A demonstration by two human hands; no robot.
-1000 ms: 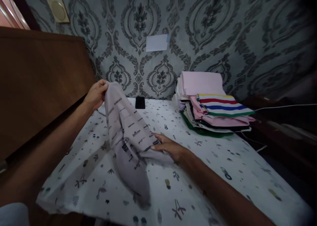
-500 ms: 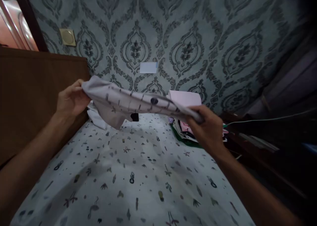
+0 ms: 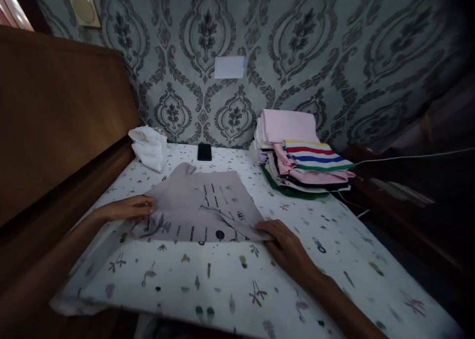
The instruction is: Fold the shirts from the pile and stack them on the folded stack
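Note:
A greyish shirt with dark printed marks lies spread on the patterned white cloth, wrinkled at its left side and with a crease across its middle. My left hand is closed on the bunched left edge of the shirt, fingers held together. At the near right corner, my right hand pinches the fabric between thumb and fingers. The shirt's near edge runs fairly straight between both hands. Part of the gripped fabric is hidden under the fingers.
A stack of folded clothes stands at the back right, with a striped folded piece on its front. A crumpled white cloth sits at the back left beside a wooden panel. Behind the shirt lies a black phone-like object.
Both hands have lowered the shirt from mid-air onto the patterned cloth, where it now lies spread out. The view has tilted down, showing more of the stack and the near edge.

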